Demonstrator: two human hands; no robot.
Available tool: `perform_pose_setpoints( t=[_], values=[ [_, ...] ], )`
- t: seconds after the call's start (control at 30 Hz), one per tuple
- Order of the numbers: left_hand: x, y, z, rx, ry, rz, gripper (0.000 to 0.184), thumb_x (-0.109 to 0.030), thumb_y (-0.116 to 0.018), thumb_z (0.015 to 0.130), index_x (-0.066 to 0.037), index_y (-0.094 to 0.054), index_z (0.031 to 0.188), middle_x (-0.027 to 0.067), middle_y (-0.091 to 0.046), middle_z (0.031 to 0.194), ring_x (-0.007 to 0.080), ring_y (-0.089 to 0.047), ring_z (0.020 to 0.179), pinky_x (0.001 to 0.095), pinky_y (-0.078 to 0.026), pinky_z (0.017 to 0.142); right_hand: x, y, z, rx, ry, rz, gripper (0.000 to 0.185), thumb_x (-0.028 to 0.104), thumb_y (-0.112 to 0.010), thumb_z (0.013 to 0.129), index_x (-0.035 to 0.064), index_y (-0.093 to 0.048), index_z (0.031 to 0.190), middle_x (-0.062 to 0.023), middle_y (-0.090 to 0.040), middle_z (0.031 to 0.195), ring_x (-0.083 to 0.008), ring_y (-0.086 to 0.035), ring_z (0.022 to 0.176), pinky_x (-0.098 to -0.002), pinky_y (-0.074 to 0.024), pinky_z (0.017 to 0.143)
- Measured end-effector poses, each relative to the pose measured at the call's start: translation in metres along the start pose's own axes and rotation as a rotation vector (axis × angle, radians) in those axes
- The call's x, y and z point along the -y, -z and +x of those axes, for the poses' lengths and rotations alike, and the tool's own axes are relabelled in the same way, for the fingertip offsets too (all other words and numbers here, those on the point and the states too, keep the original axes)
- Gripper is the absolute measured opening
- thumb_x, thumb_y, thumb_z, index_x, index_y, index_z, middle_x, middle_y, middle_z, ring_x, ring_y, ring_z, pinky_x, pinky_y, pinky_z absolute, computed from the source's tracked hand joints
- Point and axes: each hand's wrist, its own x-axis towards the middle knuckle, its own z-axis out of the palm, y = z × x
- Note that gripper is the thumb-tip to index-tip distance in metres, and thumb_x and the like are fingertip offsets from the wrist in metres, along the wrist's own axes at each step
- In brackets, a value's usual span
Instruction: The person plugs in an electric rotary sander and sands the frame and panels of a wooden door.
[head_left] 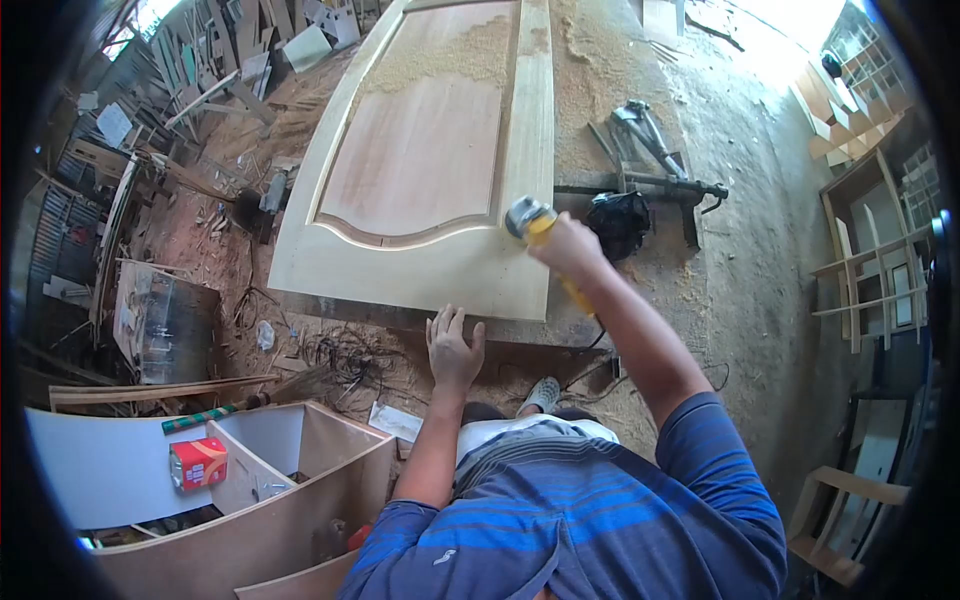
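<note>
A pale wooden door panel (400, 268) with a curved, recessed centre lies flat before me, sawdust strewn over its far part. My right hand (568, 246) is wrapped round a yellow angle grinder (541, 226), whose metal head is over the door's near right corner. I cannot tell if its disc touches the wood. At the door's near edge is my left hand (455, 345), fingers stretched out and slightly apart, holding nothing. The fingertips are at or just short of that edge. A dark cord (602, 335) trails below the grinder.
A metal clamp (655, 183) and a black bag-like bundle (618, 222) lie right of the door. Tangled cables (350, 362) cover the floor at front left. A wooden cabinet carcass (250, 520) bears a red can (200, 463). Wood scraps (215, 100) crowd the far left.
</note>
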Motion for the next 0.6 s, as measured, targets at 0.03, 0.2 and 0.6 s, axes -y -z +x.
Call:
perform_pose_setpoints(
  t=[0.03, 0.2, 0.6],
  values=[
    [-0.003, 0.001, -0.004, -0.028, 0.000, -0.068, 0.052, -0.040, -0.064, 0.102, 0.004, -0.071, 0.130, 0.0248, -0.066, 0.140, 0.0406, -0.058, 0.136, 0.0521, -0.039, 0.120, 0.004, -0.006, -0.016, -0.024, 0.039, -0.019, 0.066, 0.049, -0.079, 0.082, -0.0040, -0.064, 0.119, -0.0235, -0.077, 0.114, -0.0383, -0.075, 0.109, -0.0466, -0.0601, 0.095],
    [-0.006, 0.002, -0.030, -0.149, 0.145, -0.299, 0.031, -0.030, -0.070, 0.099, -0.001, -0.080, 0.104, 0.0198, -0.078, 0.099, 0.0366, -0.076, 0.093, 0.0454, -0.059, 0.085, 0.021, -0.035, -0.091, 0.073, 0.136, 0.054, 0.059, 0.044, -0.082, 0.079, -0.0019, -0.069, 0.113, -0.0233, -0.078, 0.106, -0.0394, -0.077, 0.101, -0.0466, -0.0613, 0.091],
    [-0.027, 0.010, -0.190, 0.223, 0.178, -1.294, 0.069, -0.010, -0.071, 0.094, -0.003, -0.043, 0.157, 0.0143, -0.057, 0.145, 0.0226, -0.062, 0.131, 0.0363, -0.050, 0.109, 0.077, -0.077, -0.208, 0.136, 0.344, 0.295, 0.073, 0.050, -0.081, 0.076, -0.0053, -0.064, 0.121, -0.0290, -0.074, 0.111, -0.0440, -0.073, 0.108, -0.0492, -0.0570, 0.097]
  ],
)
